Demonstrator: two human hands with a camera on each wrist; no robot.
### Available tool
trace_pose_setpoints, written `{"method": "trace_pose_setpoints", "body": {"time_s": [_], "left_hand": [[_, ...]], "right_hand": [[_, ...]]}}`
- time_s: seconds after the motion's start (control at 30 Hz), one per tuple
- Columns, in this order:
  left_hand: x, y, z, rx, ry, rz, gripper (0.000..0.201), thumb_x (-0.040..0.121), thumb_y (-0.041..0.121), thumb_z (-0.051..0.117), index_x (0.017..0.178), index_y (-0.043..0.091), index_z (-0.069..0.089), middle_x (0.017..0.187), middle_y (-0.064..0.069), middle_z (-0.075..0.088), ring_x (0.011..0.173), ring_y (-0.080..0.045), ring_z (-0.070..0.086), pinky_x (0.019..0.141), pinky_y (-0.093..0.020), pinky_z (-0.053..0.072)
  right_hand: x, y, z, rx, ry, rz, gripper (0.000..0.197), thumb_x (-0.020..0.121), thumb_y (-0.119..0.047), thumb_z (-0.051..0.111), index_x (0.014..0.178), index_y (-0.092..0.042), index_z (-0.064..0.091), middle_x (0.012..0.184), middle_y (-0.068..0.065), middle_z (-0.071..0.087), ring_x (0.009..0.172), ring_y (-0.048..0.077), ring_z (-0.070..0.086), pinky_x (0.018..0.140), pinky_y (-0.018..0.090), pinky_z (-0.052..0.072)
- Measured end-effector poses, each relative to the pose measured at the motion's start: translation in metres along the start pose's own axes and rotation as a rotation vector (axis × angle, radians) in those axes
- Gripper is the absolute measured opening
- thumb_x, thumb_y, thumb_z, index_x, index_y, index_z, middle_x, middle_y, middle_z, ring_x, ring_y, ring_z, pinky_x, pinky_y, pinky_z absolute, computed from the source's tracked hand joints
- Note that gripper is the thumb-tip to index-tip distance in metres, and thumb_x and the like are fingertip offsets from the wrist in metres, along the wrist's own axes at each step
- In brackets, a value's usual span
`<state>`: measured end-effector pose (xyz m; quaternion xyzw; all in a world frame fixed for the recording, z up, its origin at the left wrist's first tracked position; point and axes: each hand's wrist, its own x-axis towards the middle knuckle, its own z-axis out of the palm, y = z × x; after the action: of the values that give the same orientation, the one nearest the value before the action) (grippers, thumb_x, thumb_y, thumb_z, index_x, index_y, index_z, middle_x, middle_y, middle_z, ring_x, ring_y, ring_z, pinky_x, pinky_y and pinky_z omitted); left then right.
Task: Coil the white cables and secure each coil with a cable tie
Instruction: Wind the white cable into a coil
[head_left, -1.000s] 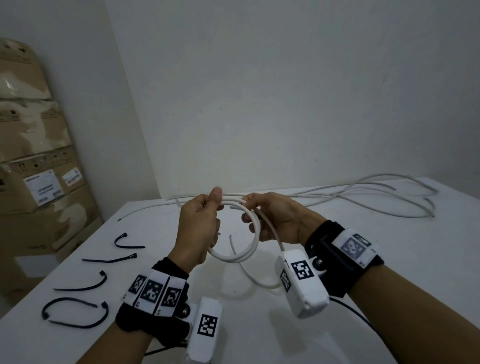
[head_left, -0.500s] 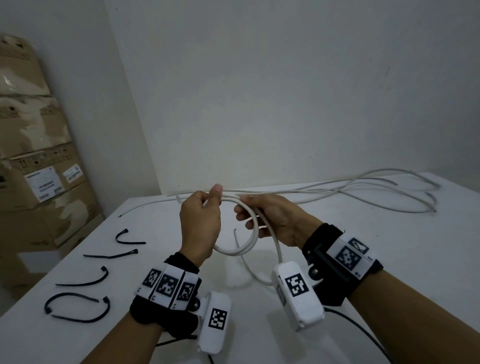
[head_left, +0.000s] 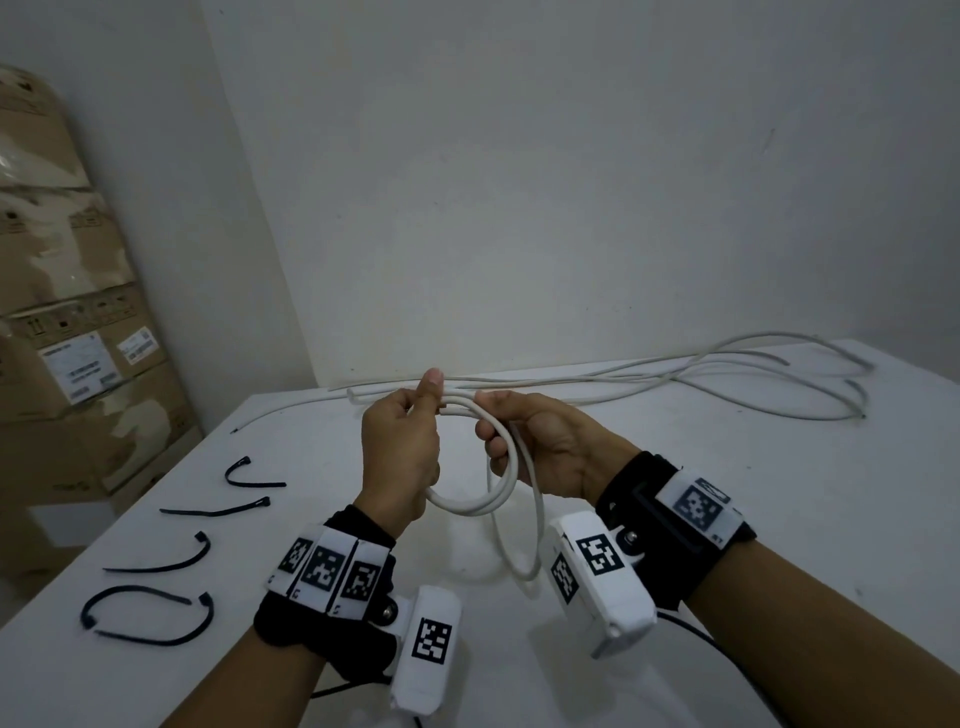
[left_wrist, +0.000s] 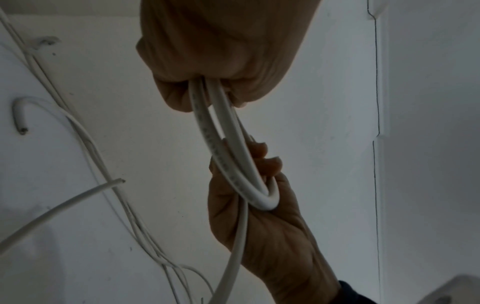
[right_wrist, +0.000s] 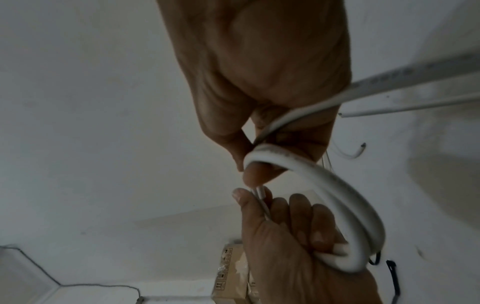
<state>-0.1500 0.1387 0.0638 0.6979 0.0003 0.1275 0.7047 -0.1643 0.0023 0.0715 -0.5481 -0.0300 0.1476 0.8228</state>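
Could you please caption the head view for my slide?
Both hands, left and right, coil a white cable above the table.

Left hand (head_left: 401, 448) raised, thumb up, fingers curled; right hand (head_left: 540, 442) facing it, palm up (fingers curled too), wrists apart.

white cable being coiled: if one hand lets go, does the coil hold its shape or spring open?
Probably springs open: the white cable forms smooth round loops with no kinks, and both the left hand and right hand grip it. Likely semi-stiff: its free tail arcs rather than dangling limp. No cable tie on it yet.
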Motion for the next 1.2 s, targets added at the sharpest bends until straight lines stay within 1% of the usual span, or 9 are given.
{"method": "trace_pose_setpoints", "body": {"time_s": [0.17,0.33,0.47,0.57,0.7,0.83,1.0,1.13,1.2], "left_hand": [[-0.003,0.003,-0.003,0.035,-0.151,-0.042,0.044,0.090,0.045,0.061,0.083,0.003,0.064,0.041,0.004,0.036,0.033,-0.010,0.029,0.038,-0.020,0.025],[-0.003,0.004,-0.009,-0.043,-0.329,-0.033,0.030,0.090,0.032,0.064,0.087,0.002,0.066,0.048,0.000,0.031,0.035,-0.012,0.027,0.037,-0.020,0.027],[-0.005,0.001,-0.006,-0.052,-0.246,0.022,0.029,0.093,0.027,0.061,0.086,-0.001,0.064,0.041,0.004,0.032,0.033,-0.012,0.027,0.035,-0.019,0.028],[0.003,0.001,-0.008,-0.041,-0.131,0.046,0.030,0.094,0.026,0.060,0.085,-0.002,0.064,0.038,0.003,0.035,0.032,-0.012,0.029,0.035,-0.019,0.029],[0.008,0.000,-0.012,0.009,-0.076,0.083,0.031,0.093,0.030,0.061,0.083,0.000,0.065,0.037,0.002,0.036,0.032,-0.014,0.031,0.036,-0.021,0.031],[0.006,-0.001,-0.013,0.013,-0.072,0.095,0.032,0.095,0.029,0.059,0.081,0.001,0.063,0.038,0.003,0.037,0.033,-0.012,0.032,0.036,-0.021,0.032],[0.003,-0.001,-0.014,-0.003,-0.062,0.094,0.030,0.097,0.029,0.055,0.081,0.004,0.062,0.039,0.004,0.038,0.034,-0.011,0.034,0.035,-0.023,0.032],[-0.001,-0.003,-0.013,-0.030,-0.059,0.105,0.033,0.098,0.031,0.053,0.081,0.003,0.060,0.039,0.005,0.038,0.033,-0.011,0.034,0.036,-0.022,0.033],[-0.005,-0.006,-0.011,-0.041,-0.068,0.119,0.034,0.099,0.031,0.052,0.082,0.002,0.059,0.041,0.004,0.038,0.035,-0.012,0.034,0.037,-0.022,0.034]], "right_hand": [[0.001,-0.002,-0.002,0.014,-0.031,-0.005,0.017,0.097,-0.016,0.046,0.091,-0.009,0.059,0.056,0.001,0.055,0.040,0.008,0.047,0.043,0.019,0.042],[-0.002,-0.009,-0.002,-0.050,-0.022,-0.035,0.021,0.096,-0.014,0.046,0.082,-0.009,0.061,0.053,0.000,0.054,0.038,0.007,0.045,0.042,0.018,0.039],[-0.004,-0.009,0.000,-0.154,-0.020,-0.084,0.024,0.099,-0.023,0.047,0.088,-0.008,0.063,0.059,0.001,0.058,0.043,0.009,0.049,0.044,0.019,0.041],[-0.007,-0.005,0.000,-0.422,0.070,-0.250,0.034,0.094,-0.034,0.058,0.097,-0.001,0.062,0.071,0.007,0.063,0.054,0.015,0.059,0.050,0.024,0.048],[-0.007,-0.002,-0.003,-0.543,0.153,-0.306,0.030,0.087,-0.027,0.068,0.087,0.003,0.062,0.063,0.001,0.055,0.053,0.011,0.055,0.047,0.024,0.048],[-0.008,-0.006,-0.001,-0.536,0.177,-0.228,0.022,0.090,-0.029,0.064,0.085,-0.008,0.064,0.063,-0.003,0.055,0.050,0.007,0.051,0.044,0.018,0.042],[-0.007,-0.005,0.001,-0.531,0.171,-0.303,0.029,0.092,-0.030,0.061,0.087,-0.003,0.068,0.065,-0.001,0.057,0.048,0.006,0.050,0.041,0.018,0.039],[-0.002,-0.003,0.006,-0.798,0.261,-0.430,0.029,0.097,-0.028,0.053,0.077,-0.009,0.065,0.068,0.004,0.063,0.048,0.010,0.050,0.038,0.018,0.036],[0.002,-0.002,0.009,-1.006,0.307,-0.437,0.029,0.099,-0.027,0.047,0.078,-0.013,0.061,0.072,0.005,0.064,0.055,0.013,0.054,0.046,0.018,0.041]]}}
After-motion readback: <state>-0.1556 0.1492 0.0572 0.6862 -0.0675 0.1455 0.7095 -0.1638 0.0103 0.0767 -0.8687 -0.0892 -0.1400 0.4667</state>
